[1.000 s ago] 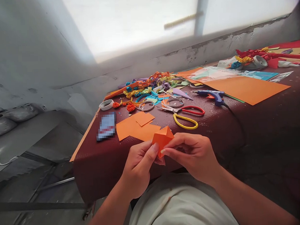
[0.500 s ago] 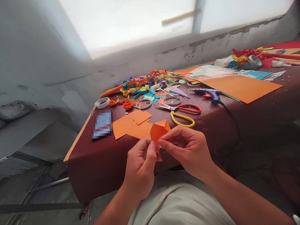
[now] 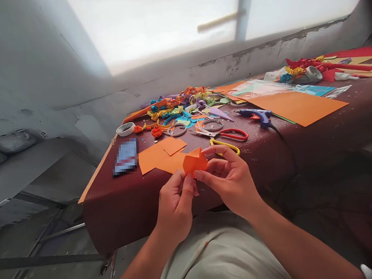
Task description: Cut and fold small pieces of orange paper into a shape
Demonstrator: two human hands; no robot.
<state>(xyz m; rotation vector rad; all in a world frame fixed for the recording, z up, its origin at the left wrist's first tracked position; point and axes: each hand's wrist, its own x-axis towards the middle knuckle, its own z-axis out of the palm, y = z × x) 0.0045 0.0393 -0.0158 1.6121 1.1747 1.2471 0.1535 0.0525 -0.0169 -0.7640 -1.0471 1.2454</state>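
Note:
Both hands pinch a small folded piece of orange paper (image 3: 194,161) just above the near edge of the dark red table (image 3: 121,198). My left hand (image 3: 175,205) grips its lower left corner between thumb and fingers. My right hand (image 3: 231,179) holds its right side, fingers curled round it. Behind the piece, flat orange paper cut-outs (image 3: 162,154) lie on the table. Yellow-handled scissors (image 3: 225,146) and red-handled scissors (image 3: 228,134) lie just beyond my right hand.
A blue glue gun (image 3: 258,116) with a black cord lies mid-table beside a large orange sheet (image 3: 297,105). Coloured paper strips and rolled flowers (image 3: 179,109) pile at the back. A tape roll (image 3: 125,128) and a blurred packet (image 3: 124,156) sit at the left.
The orange piece has been turned and folded smaller between my fingers, and both hands have risen slightly toward the table. The view has shifted a little.

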